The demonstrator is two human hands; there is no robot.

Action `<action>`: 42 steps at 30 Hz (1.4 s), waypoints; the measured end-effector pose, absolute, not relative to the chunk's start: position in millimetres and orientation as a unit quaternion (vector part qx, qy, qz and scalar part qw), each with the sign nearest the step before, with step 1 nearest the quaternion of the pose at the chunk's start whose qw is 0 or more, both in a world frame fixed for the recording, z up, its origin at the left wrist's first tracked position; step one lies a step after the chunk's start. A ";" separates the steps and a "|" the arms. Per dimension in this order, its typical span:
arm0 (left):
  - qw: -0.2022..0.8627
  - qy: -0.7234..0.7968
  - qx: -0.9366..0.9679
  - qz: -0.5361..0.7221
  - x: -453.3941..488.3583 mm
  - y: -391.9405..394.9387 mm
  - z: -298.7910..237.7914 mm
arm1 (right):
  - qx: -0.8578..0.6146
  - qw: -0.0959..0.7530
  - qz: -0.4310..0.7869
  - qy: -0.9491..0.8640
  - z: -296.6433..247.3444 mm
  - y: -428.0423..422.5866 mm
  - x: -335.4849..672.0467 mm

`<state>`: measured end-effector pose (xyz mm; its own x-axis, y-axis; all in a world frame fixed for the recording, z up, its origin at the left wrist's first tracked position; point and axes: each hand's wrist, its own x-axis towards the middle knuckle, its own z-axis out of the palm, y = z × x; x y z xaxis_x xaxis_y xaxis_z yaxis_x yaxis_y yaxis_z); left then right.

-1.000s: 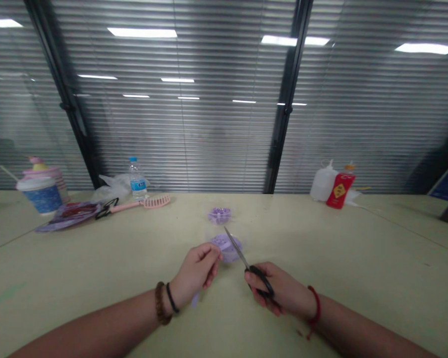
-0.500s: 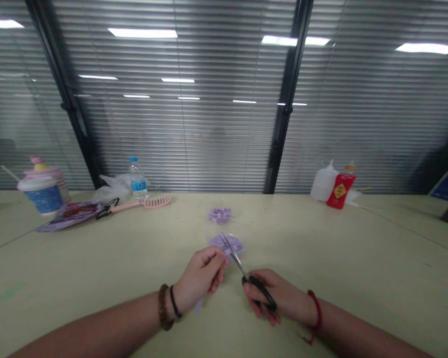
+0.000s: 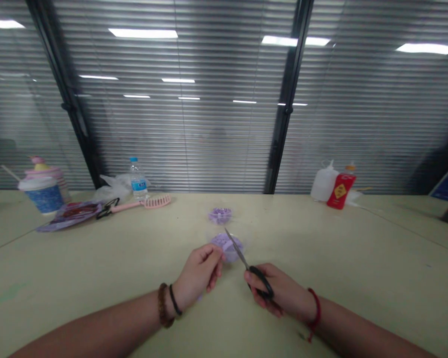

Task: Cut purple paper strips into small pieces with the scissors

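My right hand (image 3: 271,291) grips scissors (image 3: 239,251) by their black handles, with the blades together and pointing up and left. My left hand (image 3: 201,271) pinches a thin lilac strip (image 3: 226,246), whose short end sticks out past the fingertips toward the blades. Whether it is paper or ribbon I cannot tell. Behind the fingertips sits a clear round container (image 3: 237,243) with lilac pieces in it, partly hidden by the strip and the blades. Farther back is a smaller clear container (image 3: 220,215) of purple pieces.
At the left of the pale table (image 3: 115,268) stand a blue cup (image 3: 45,196), a purple package (image 3: 72,214), a pink hairbrush (image 3: 149,203) and a water bottle (image 3: 138,181). A white squeeze bottle (image 3: 323,183) and a red bottle (image 3: 341,190) stand at the back right.
The scissors' blades have gone from slightly apart to together, and they have drawn a little to the right of the strip. My left hand has shifted slightly left.
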<state>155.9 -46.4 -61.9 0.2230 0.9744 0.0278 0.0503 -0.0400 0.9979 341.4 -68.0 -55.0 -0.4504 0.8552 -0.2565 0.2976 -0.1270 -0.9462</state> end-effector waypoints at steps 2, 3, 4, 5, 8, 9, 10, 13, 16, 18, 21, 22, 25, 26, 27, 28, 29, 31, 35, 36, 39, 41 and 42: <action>0.527 0.448 0.571 0.442 155.7 -45.8 -61.9 | -0.467 0.250 0.591 -0.609 -55.0 -67.2 342.5; 0.526 0.450 0.567 0.446 155.3 -45.8 -61.9 | -0.461 0.253 0.597 -0.605 -55.1 -67.1 343.0; 0.524 0.453 0.563 0.450 154.9 -45.8 -61.8 | -0.451 0.252 0.606 -0.605 -55.3 -67.2 343.5; 0.522 0.456 0.559 0.454 154.4 -45.9 -61.8 | -0.439 0.245 0.614 -0.609 -55.5 -67.5 343.8; 0.515 0.467 0.552 0.460 153.8 -46.8 -61.1 | -0.405 0.214 0.619 -0.638 -57.4 -69.4 343.4; 0.511 0.470 0.554 0.459 154.2 -47.5 -60.5 | -0.400 0.209 0.614 -0.648 -58.6 -70.1 343.1; 0.507 0.471 0.559 0.457 154.8 -48.5 -59.7 | -0.398 0.207 0.607 -0.656 -60.0 -70.6 342.7; 0.497 0.472 0.577 0.445 158.1 -52.4 -57.2 | -0.402 0.212 0.594 -0.664 -64.8 -71.3 342.0; 0.492 0.473 0.587 0.435 161.4 -55.6 -56.1 | -0.410 0.209 0.591 -0.662 -66.4 -71.2 341.7; 0.490 0.475 0.590 0.431 162.5 -56.4 -56.4 | -0.415 0.207 0.593 -0.658 -65.2 -71.2 341.1; 0.492 0.474 0.593 0.427 162.4 -55.9 -57.5 | -0.425 0.204 0.595 -0.651 -62.3 -71.2 339.8; 0.495 0.471 0.593 0.426 162.1 -55.6 -57.7 | -0.429 0.204 0.595 -0.649 -61.6 -71.1 339.5; 0.506 0.462 0.589 0.429 160.3 -54.7 -57.3 | -0.431 0.212 0.600 -0.640 -60.0 -70.3 339.1; 0.507 0.460 0.588 0.432 159.7 -54.6 -56.7 | -0.430 0.218 0.603 -0.636 -59.5 -70.1 339.3; 0.505 0.460 0.587 0.435 159.2 -54.5 -55.9 | -0.427 0.224 0.607 -0.632 -59.0 -69.8 339.5; 0.503 0.459 0.587 0.437 158.8 -54.5 -55.0 | -0.424 0.229 0.611 -0.628 -58.5 -69.6 339.9; 0.500 0.460 0.588 0.439 158.6 -54.5 -54.1 | -0.422 0.234 0.613 -0.626 -58.0 -69.3 340.2; 0.495 0.462 0.590 0.440 158.5 -54.5 -52.6 | -0.427 0.247 0.609 -0.621 -57.6 -68.6 341.1; 0.493 0.465 0.584 0.446 158.0 -53.5 -51.9 | -0.441 0.278 0.596 -0.611 -59.8 -65.9 343.1; 0.494 0.464 0.582 0.450 157.5 -52.9 -52.1 | -0.439 0.279 0.600 -0.607 -60.7 -65.3 343.6; 0.494 0.459 0.571 0.468 155.8 -50.8 -52.5 | -0.418 0.251 0.625 -0.609 -61.9 -64.8 344.8; 0.494 0.452 0.565 0.481 155.4 -50.2 -52.5 | -0.401 0.223 0.630 -0.627 -60.9 -66.1 344.6; 0.495 0.447 0.566 0.485 155.6 -50.3 -52.4 | -0.395 0.213 0.625 -0.639 -60.1 -66.9 344.3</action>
